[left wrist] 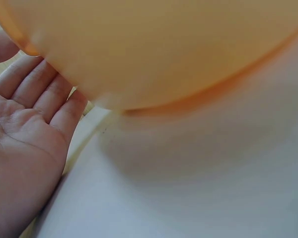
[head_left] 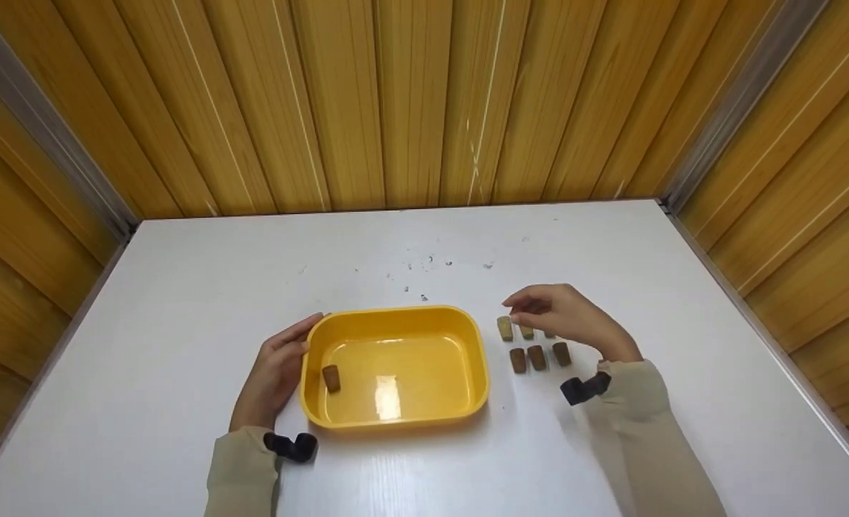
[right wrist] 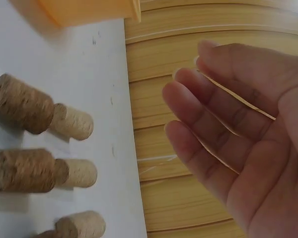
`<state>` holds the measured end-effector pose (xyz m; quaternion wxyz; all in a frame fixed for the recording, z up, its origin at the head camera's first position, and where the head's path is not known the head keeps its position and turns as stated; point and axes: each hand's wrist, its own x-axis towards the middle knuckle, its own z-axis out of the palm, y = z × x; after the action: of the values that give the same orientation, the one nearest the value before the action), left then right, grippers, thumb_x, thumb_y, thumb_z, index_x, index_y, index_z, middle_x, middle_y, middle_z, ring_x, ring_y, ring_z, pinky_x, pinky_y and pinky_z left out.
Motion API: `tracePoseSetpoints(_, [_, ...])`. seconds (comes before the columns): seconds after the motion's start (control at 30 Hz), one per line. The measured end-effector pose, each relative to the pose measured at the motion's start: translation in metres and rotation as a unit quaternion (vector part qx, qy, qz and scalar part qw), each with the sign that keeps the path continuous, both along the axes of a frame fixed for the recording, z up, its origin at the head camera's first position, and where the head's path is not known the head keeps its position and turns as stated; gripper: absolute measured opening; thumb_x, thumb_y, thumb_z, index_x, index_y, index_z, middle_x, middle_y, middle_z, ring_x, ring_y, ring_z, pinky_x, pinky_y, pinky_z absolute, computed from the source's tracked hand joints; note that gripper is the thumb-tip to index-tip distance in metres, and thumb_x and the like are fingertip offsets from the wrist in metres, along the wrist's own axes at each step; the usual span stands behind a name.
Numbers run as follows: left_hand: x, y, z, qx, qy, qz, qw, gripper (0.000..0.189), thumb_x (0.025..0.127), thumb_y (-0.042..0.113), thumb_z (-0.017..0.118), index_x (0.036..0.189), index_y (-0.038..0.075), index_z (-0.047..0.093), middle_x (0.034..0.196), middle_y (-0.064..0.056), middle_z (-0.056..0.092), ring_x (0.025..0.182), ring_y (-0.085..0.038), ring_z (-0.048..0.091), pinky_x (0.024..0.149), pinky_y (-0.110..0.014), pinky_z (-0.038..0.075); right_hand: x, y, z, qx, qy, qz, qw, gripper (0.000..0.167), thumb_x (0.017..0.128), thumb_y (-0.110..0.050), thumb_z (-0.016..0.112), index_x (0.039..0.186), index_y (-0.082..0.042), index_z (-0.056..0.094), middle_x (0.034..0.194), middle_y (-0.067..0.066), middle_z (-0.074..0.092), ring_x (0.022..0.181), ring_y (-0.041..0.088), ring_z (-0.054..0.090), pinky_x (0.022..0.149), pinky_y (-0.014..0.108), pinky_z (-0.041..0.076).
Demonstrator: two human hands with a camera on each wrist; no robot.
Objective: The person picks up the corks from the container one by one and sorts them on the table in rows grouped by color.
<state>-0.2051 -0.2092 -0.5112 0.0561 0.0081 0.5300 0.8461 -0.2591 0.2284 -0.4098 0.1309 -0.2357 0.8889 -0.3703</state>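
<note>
My left hand (head_left: 275, 373) grips the left end of a yellow plastic tray (head_left: 395, 425), thumb at the rim and fingers against the outer wall. In the left wrist view, the tray wall hides its fingertips. A dark brown tapered cork (head_left: 331, 378) lies inside the tray near the left wall. Over on the right, my right hand (head_left: 564, 316) hovers above the back row of pale corks (head_left: 505, 328), its fingers loosely bent and nothing between them. A front row of dark corks (head_left: 536, 357) stands nearer to me. The right hand partly hides the pale row.
The white table (head_left: 216, 287) carries small dark specks (head_left: 424, 297) behind the tray. Yellow wood-patterned panels (head_left: 410, 108) rise at the back and both sides. A black wrist mount (head_left: 585, 388) is worn on the right sleeve, and a similar one (head_left: 291, 446) on the left.
</note>
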Motion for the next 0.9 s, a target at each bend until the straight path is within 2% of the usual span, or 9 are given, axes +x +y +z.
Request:
tracePoseSetpoints(0.2, [0.000, 0.000, 0.000, 0.002, -0.004, 0.012, 0.9999, 0.048, 0.088, -0.008, 0.044, 0.136, -0.005, 0.049, 0.128, -0.003, 0.064, 0.123, -0.015, 0.057, 0.103, -0.027, 0.046, -0.005, -0.032, 0.017, -0.003, 0.012, 0.047, 0.9988, 0.030, 0.090, -0.025, 0.065, 0.118, -0.013, 0.068, 0.106, 0.002, 0.070, 0.096, 0.017, 0.065, 0.089, 0.033, 0.056])
tracePoseSetpoints(0.33, [0.000, -0.002, 0.000, -0.002, 0.001, 0.005, 1.0000, 0.048, 0.089, -0.007, 0.044, 0.137, -0.005, 0.048, 0.128, -0.003, 0.064, 0.123, -0.016, 0.057, 0.104, -0.027, 0.046, -0.008, -0.056, 0.021, -0.002, 0.008, 0.078, 0.9969, 0.030, 0.090, -0.026, 0.065, 0.117, -0.013, 0.068, 0.108, 0.002, 0.070, 0.097, 0.017, 0.065, 0.090, 0.035, 0.055])
tracePoseSetpoints(0.57, [0.001, -0.002, -0.001, -0.012, 0.015, -0.003, 0.9998, 0.048, 0.089, -0.007, 0.043, 0.137, -0.007, 0.046, 0.128, -0.002, 0.064, 0.122, -0.015, 0.058, 0.103, -0.027, 0.046, -0.015, -0.092, 0.014, -0.018, 0.009, 0.146, 0.9890, 0.032, 0.091, -0.023, 0.064, 0.117, -0.005, 0.067, 0.114, 0.013, 0.069, 0.099, 0.020, 0.066, 0.091, 0.038, 0.055])
tracePoseSetpoints(0.9, [0.001, -0.002, 0.000, -0.010, 0.008, 0.007, 0.9999, 0.048, 0.089, -0.006, 0.044, 0.137, -0.006, 0.048, 0.130, -0.004, 0.063, 0.124, -0.016, 0.056, 0.104, -0.026, 0.045, -0.014, -0.132, 0.005, -0.005, -0.001, 0.202, 0.9794, 0.033, 0.091, -0.018, 0.064, 0.120, -0.003, 0.065, 0.117, 0.014, 0.068, 0.104, 0.021, 0.066, 0.092, 0.032, 0.054])
